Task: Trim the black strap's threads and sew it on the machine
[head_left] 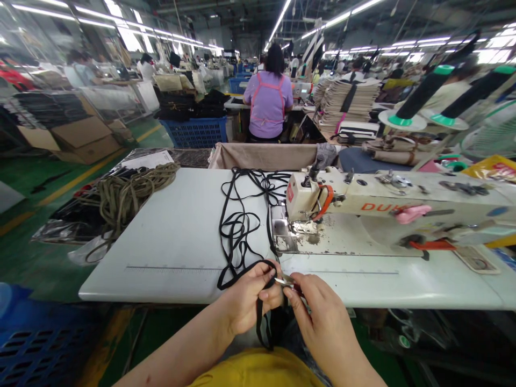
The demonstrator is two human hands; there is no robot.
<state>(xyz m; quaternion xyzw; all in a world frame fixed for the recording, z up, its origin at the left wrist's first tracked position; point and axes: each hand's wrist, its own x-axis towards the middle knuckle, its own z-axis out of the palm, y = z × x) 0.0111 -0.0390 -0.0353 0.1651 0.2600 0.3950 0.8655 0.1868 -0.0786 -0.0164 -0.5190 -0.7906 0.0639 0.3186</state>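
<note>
Over the table's front edge, my left hand [250, 295] is closed around a narrow black strap [259, 317]. One end of it hangs down below my fingers. My right hand [318, 306] grips a pair of thread snips [284, 281], whose metal blades point left at the strap beside my left fingertips. Whether the blades touch the strap I cannot tell. More black strap lies in loose loops on the white table [177, 231], left of the sewing machine [387, 209]. The snips' handle is mostly hidden by my right fingers.
A bundle of olive cords [121, 199] lies off the table's left edge. Behind the table is a beige cloth-lined bin [262, 156]. A person in a purple top [268, 102] sits ahead. Black thread cones [423, 94] stand at right; a blue crate [36, 338] is at lower left.
</note>
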